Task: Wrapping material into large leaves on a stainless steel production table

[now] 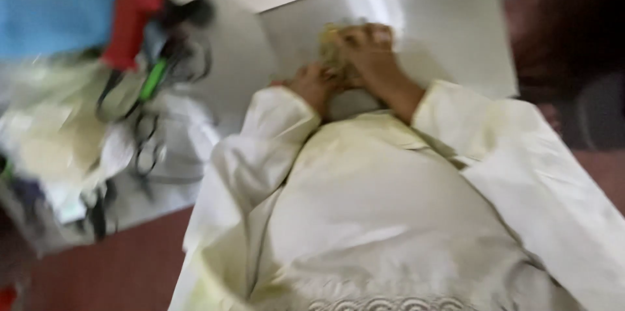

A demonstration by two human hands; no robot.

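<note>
Yellowish wad (338,47) gripped under right hand (371,54), left hand (316,86) pinching its near edge; steel surface (443,18) beneath, cluttered cables (146,122) far left.

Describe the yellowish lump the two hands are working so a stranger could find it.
Start at the shiny grey metal sheet at top centre. At its near edge, above the cream sleeves, the left hand and right hand meet around a blurred yellowish lump. It is the only pale yellow thing on bare metal.

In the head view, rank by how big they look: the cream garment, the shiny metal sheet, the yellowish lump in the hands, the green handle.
1. cream garment, nearest the camera
2. metal sheet
3. yellowish lump
4. green handle; blur makes the last two unsure
</note>
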